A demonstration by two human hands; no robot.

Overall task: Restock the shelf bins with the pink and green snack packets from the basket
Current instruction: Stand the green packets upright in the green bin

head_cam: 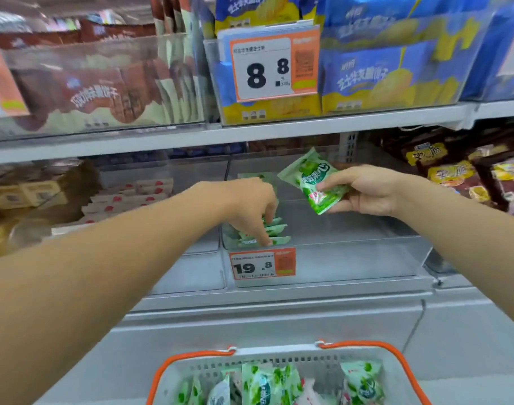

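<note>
My right hand pinches a green snack packet above a clear shelf bin on the lower shelf. My left hand reaches down into the bin's left front corner, its fingertips touching a short row of green packets standing there. The rest of that bin is bare. The bin to the left holds pink and white packets. Below, a grey basket with orange handles carries several green packets and some pink ones.
An orange price tag reading 19.8 hangs on the bin's front. The upper shelf carries brown bags and blue and yellow bags with an 8.8 tag. Dark snack bags fill the right.
</note>
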